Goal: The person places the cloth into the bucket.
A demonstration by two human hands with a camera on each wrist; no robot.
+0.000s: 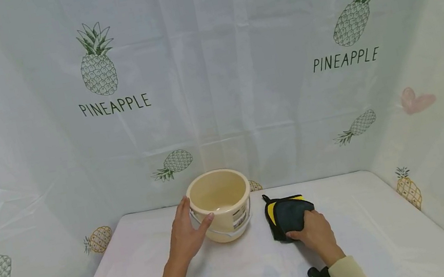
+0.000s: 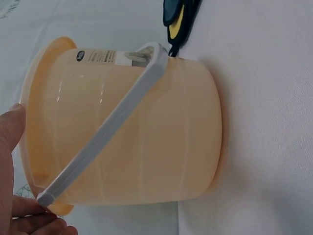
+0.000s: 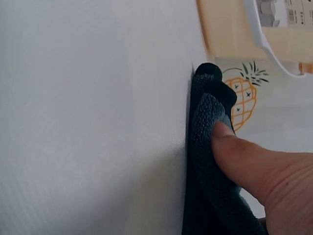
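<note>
A left hand, fingers spread, touches the rim of a round, cream plastic bucket, while the right hand pinches a folded dark-teal-and-yellow terry cloth — both items side by side on a white-covered table.

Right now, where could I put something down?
The white cloth-covered table looks bare from the left hand to its left edge, and from the right hand to its right edge. It's crowded between the cream plastic bucket and the dark, yellow-trimmed fabric piece: only a narrow gap.
</note>
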